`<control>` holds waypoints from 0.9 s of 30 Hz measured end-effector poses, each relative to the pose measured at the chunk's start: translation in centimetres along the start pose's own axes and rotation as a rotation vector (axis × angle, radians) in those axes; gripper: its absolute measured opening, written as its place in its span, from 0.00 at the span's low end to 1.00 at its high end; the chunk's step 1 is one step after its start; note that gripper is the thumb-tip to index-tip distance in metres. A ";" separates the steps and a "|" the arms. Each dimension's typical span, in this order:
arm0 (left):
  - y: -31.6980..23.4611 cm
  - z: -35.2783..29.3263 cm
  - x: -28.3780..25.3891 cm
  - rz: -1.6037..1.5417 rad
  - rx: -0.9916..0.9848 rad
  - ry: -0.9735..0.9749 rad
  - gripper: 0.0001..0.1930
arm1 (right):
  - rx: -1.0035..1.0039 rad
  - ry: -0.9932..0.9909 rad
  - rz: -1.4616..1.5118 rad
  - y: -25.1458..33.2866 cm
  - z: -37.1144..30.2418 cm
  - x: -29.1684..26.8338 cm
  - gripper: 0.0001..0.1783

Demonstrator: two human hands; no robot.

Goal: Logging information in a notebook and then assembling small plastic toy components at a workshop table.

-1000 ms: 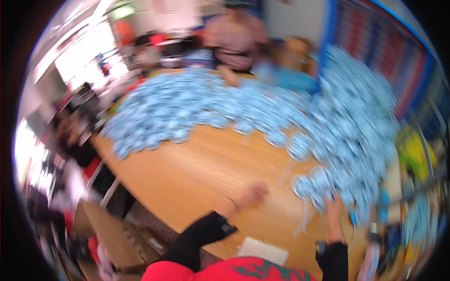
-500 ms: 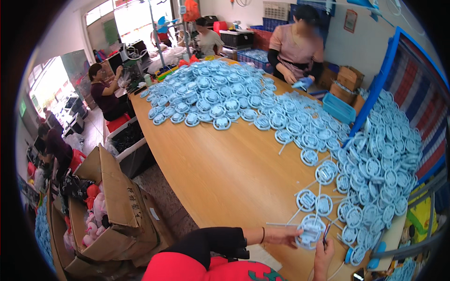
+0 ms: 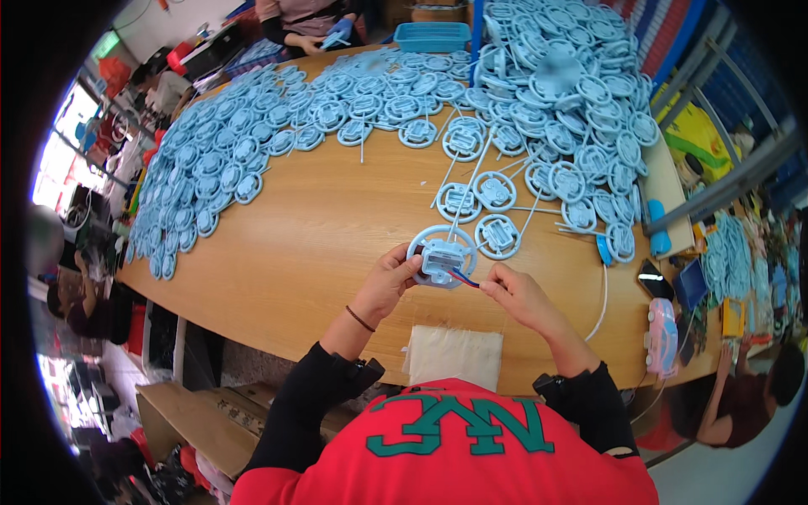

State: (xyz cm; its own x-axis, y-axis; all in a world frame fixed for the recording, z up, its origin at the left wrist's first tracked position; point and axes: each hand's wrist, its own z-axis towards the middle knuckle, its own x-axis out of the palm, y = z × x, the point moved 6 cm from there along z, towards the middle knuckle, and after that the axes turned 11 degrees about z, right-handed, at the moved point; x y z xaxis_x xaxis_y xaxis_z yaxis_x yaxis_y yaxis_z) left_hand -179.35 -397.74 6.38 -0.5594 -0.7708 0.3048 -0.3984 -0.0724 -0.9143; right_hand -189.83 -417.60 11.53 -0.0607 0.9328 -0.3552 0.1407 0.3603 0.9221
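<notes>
My left hand (image 3: 392,276) grips the left rim of a light-blue plastic toy steering wheel (image 3: 436,268), its hollow back facing up. A slim dark red-and-blue piece (image 3: 463,278) is pinched between the thumb and fingers of my right hand (image 3: 515,295); its other end reaches into the wheel's hollow. Whether it is a tool or a pair of wires is too small to tell. Just beyond, similar wheels, one of them a face-down wheel (image 3: 498,236), lie on the wooden table (image 3: 337,210).
Heaps of blue wheels (image 3: 210,160) curve along the table's far side and pile high at right (image 3: 572,93). A folded cloth (image 3: 454,358) lies near me. At right are a phone (image 3: 655,279) and a pink toy car (image 3: 661,337). A co-worker's gloved hand (image 3: 341,29) shows across the table.
My view has swung right and downward. The wheel remains in my left hand, now turned to show its hollow. The red-and-blue piece in my right hand now points into it.
</notes>
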 end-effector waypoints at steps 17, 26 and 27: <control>2.3 -0.8 -2.3 -0.171 -0.085 0.104 0.16 | 0.094 -0.090 0.073 0.3 -0.4 4.5 0.16; 2.5 -0.9 -0.7 -0.130 -0.067 0.133 0.16 | 0.038 -0.058 0.188 -0.5 -0.5 4.5 0.16; 3.0 -0.7 -0.5 -0.124 -0.067 0.153 0.16 | 0.019 -0.085 0.186 -0.8 -0.8 4.2 0.16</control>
State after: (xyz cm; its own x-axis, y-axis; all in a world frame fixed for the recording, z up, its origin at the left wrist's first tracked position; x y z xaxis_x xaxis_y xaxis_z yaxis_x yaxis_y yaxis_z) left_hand -180.77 -397.12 3.67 -0.6045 -0.6533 0.4558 -0.5159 -0.1150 -0.8489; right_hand -190.98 -414.00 9.39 0.0513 0.9801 -0.1916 0.1604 0.1812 0.9703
